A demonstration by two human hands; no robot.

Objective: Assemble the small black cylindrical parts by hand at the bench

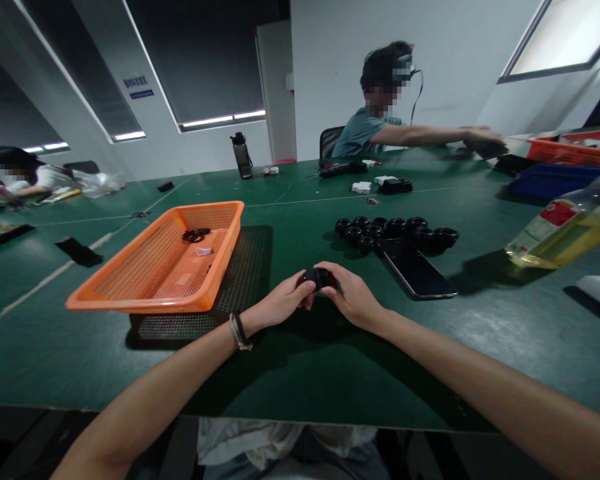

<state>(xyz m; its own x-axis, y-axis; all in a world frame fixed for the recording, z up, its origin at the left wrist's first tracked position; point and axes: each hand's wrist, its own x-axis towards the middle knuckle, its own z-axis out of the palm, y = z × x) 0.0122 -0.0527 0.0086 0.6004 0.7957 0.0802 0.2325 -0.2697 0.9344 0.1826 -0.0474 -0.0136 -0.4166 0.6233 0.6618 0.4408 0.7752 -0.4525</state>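
Both my hands meet over the green table [290, 373] just in front of me. My left hand [283, 303] and my right hand [350, 297] are closed from either side on one small black round part [319, 277]. Behind them lies a cluster of several similar black round parts [395, 233]. A dark phone [415, 270] lies flat right in front of that cluster. To the left stands an orange mesh basket [130, 293] holding a black ring [195, 235] and a small pale piece [203, 251].
A bottle of yellow liquid [565, 230] lies tilted at the right. A person across the table [380, 120] reaches right toward an orange tray [575, 150] and blue bin [555, 180]. Another person sits at far left [20, 177]. A dark drink bottle [241, 155] stands at the back.
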